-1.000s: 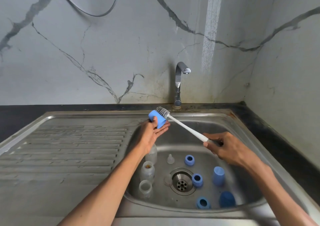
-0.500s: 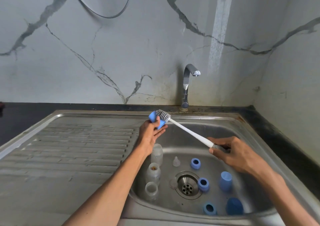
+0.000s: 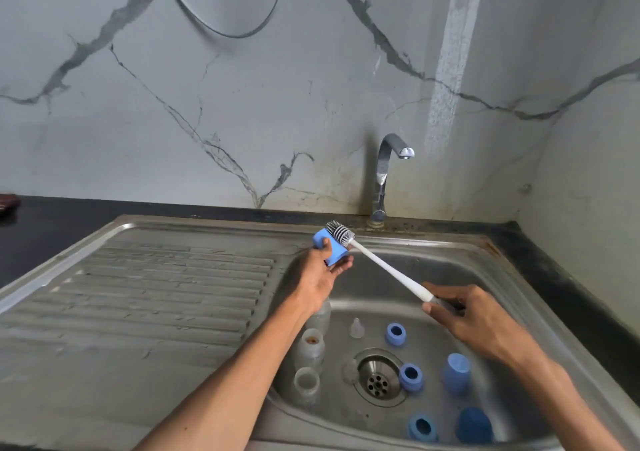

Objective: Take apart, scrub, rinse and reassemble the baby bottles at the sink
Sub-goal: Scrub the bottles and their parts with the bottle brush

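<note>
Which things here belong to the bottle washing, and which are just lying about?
In the job:
left hand gripping a blue plastic cap
right hand holding the white-handled bottle brush
three clear bottles, blue rings, clear teat in the steel sink

Lying about:
dark object on the counter
grey cable on the wall

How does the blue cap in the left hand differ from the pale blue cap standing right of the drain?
The held blue cap is tilted above the sink, brush head against it; the standing cap rests upright, untouched, in the basin. Both are blue and rounded.
</note>
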Motion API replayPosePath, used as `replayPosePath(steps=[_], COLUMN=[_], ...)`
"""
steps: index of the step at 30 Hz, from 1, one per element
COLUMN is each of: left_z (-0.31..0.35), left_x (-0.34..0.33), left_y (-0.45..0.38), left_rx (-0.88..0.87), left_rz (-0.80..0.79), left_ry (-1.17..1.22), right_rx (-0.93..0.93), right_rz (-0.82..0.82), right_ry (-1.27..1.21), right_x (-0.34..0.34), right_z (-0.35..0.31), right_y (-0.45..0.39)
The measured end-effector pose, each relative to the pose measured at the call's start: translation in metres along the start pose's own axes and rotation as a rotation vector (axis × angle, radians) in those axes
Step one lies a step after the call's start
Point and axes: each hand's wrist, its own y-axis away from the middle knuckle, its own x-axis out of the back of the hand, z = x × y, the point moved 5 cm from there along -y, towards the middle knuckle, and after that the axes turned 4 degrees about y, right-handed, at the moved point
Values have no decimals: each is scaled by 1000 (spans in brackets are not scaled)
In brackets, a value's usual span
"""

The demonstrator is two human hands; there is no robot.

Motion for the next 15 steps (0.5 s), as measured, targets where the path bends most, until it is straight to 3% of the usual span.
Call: replayPosePath(steps=[3, 9, 15], left_z=[3, 20, -1], left_x=[2, 18, 0], left_y=[-5, -11, -1], left_rx=[-18, -28, -7], left_rz=[43, 118, -73], left_ry=[-40, 150, -162], right_rx=[-14, -5, -11], right_rz=[14, -64, 40], right_ry=[-10, 18, -22], right_x=[1, 2, 4], right_z=[3, 5, 1], right_y=[-2, 2, -1])
